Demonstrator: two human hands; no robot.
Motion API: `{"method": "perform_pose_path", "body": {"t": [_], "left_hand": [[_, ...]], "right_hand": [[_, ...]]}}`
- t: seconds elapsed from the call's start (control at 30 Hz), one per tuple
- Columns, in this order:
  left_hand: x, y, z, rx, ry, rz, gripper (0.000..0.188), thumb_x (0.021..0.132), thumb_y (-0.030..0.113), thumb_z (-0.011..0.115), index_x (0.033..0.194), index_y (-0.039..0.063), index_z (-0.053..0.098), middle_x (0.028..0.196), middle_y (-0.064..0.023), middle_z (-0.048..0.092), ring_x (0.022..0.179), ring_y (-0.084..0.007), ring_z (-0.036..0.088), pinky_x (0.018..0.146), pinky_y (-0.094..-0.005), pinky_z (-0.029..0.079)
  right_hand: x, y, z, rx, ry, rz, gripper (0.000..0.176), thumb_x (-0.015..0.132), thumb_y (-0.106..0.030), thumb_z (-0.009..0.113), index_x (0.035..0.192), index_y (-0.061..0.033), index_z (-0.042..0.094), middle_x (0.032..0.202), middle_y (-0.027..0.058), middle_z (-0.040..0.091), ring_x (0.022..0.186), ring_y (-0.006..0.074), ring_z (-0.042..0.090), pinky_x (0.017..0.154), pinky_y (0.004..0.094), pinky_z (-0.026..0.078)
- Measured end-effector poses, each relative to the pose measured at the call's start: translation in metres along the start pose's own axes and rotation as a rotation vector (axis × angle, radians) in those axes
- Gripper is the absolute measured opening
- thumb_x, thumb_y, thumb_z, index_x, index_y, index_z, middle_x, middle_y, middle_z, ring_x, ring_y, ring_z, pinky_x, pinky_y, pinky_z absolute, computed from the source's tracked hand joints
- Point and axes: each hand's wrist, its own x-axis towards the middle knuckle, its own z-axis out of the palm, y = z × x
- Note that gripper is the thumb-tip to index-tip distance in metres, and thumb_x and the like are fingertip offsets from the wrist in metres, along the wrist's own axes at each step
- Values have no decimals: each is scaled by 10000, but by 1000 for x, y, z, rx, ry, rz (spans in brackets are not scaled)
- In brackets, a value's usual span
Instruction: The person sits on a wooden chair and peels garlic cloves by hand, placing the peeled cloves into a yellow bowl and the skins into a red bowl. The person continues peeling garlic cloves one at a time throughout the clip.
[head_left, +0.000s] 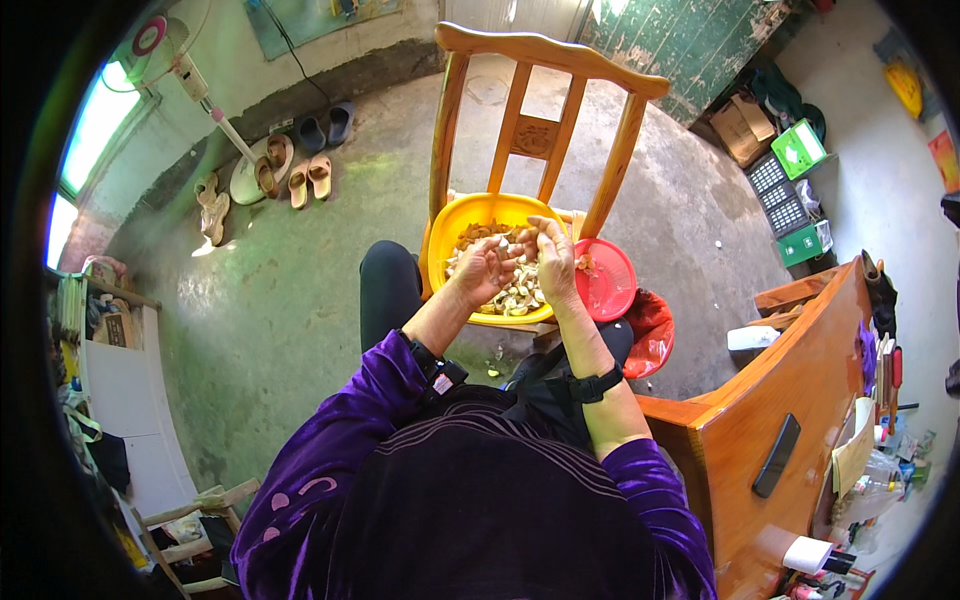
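Observation:
Both hands are raised over a yellow plastic basin (442, 225) on the seat of a wooden chair (551, 43). My left hand (484, 271) is palm up, with a small pale piece (504, 244), apparently a garlic clove, at its fingertips. Close beside it, my right hand (553, 259) has its fingers bent inward; whether it pinches anything is too small to tell. Pale cloves (519, 294) that look like garlic fill the near part of the basin. Orange-brown pieces (480, 231) lie toward its far side, partly hidden by the hands.
A red plastic basket (611, 281) with a few orange-brown bits adjoins the basin on the right. Below it stands a red-lined bin (652, 337). A wooden table (780, 405) bearing a phone (777, 456) is at right. Slippers (309, 180) and a standing fan (196, 86) are far left.

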Motion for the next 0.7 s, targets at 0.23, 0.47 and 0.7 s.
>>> {"method": "perform_pose_path", "body": {"t": [0.23,0.47,0.7], "left_hand": [[15,-16,17,-176,174,88,264,927,251,405,1025,50,546,898,-100,617,836,-212,611,695,-339,516],[6,1,3,-98,-18,-26,128,912,242,495,905,116,514,638,-16,560,419,-59,411,359,-177,266],[-2,18,5,167,-89,-202,147,869,218,578,897,74,560,663,-10,561,407,-43,363,345,-175,259]], "right_hand": [[4,33,13,-549,5,-282,368,959,-275,392,1142,24,502,1156,131,520,1054,233,501,956,322,360],[3,30,-4,278,-20,167,278,941,-189,428,1126,-10,534,1012,32,571,901,115,531,819,252,433],[13,-5,-24,-479,-403,-147,160,862,-29,511,986,15,602,938,87,565,867,194,563,776,284,452]]}}
